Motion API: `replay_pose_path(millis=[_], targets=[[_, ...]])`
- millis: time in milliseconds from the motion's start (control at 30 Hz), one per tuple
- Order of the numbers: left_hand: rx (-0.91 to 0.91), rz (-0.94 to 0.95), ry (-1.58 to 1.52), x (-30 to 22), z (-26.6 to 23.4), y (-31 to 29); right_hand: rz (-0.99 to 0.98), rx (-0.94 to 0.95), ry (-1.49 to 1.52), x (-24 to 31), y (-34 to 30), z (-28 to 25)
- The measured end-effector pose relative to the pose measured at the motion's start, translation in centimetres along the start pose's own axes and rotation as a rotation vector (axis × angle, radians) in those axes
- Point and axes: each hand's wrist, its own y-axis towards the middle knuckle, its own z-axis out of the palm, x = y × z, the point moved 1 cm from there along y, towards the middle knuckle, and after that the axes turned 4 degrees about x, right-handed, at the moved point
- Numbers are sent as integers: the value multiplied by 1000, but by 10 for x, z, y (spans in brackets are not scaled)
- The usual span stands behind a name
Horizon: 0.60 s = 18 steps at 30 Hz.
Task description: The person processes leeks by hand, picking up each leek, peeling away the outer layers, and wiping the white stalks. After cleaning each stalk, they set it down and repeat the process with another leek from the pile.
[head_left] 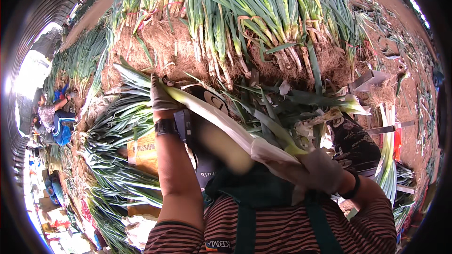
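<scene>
A long green onion (216,111) slants across my lap, its green end at the upper left and its white shaft running down to the right. My gloved left hand (162,96) is closed around it near the green end. At the lower right, my gloved right hand (322,169) closes on the pale end, where a loose outer layer (270,153) folds back. That hand is blurred, so its fingertips are hard to make out. Stripped green leaves (301,98) lie just beyond my lap.
Rooted bundles of green onions (263,14) stand in a row ahead on brown soil (400,94). More onions (117,178) are heaped at my left beside a yellow sack (142,150). A metal blade-like bar (380,130) juts out at the right. Another person (54,113) sits far left.
</scene>
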Motion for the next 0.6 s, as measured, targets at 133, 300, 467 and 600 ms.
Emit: replay_pose_path(millis=[133, 300, 467, 600], targets=[[-8, -80, 32, -21, -35, 17, -93, -49, 283, 6, -32, -26], [15, 100, -5, -23, -62, 10, -77, -587, 724, -25, -72, -44], [36, 358, 94, -3, -47, -20, 175, -541, -374, -52, 14, -77], [212, 298, -15, 2, -28, -71, -188, -870, -469, -12, 56, -70]])
